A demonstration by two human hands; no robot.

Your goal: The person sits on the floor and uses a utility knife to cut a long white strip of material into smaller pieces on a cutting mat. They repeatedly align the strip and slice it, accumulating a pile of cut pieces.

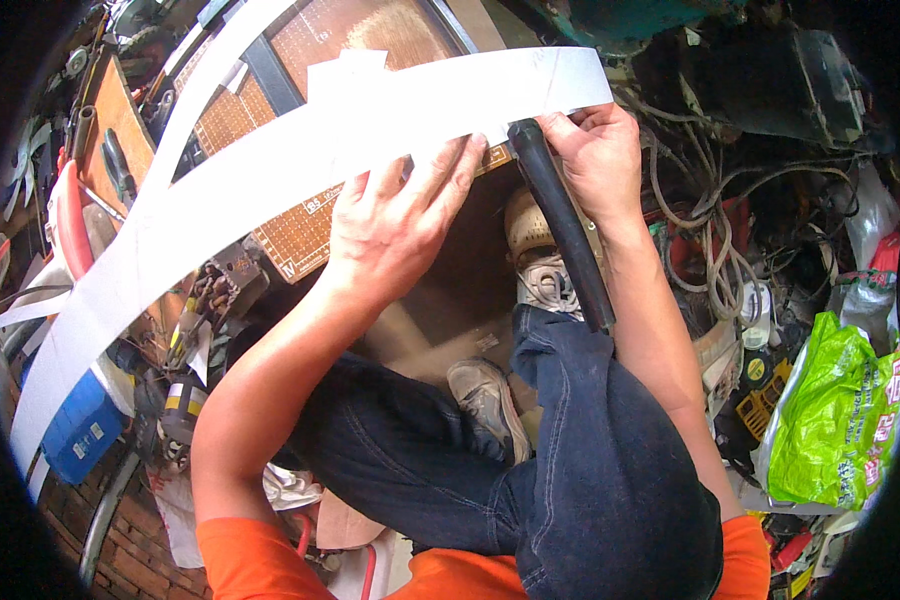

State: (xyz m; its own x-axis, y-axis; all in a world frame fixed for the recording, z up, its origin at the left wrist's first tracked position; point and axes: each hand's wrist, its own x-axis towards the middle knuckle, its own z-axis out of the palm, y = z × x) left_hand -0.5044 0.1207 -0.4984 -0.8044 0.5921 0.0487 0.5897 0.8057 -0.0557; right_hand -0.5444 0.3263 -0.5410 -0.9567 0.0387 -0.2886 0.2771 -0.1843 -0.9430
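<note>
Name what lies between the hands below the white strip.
In the head view, a black bar slants between left hand and right hand; a shoe shows beyond.

You wear an orange shirt (470, 577) with short sleeves (255, 560), dark blue jeans (620, 460) seamed in pale stitching, and light shoes (485, 405), one showing pale laces (548, 285) and a perforated toe (530, 225).

A: ok where's the strip (250, 180)?
B: across the board (295, 230), left hand (390, 230) at its near edge, right hand (602, 160) at its right end.
A: and the handle (560, 220)?
B: between the forearms (270, 375). cables (727, 255) right of the right hand, plastic bag (830, 415) farther right, nearer the body.
</note>
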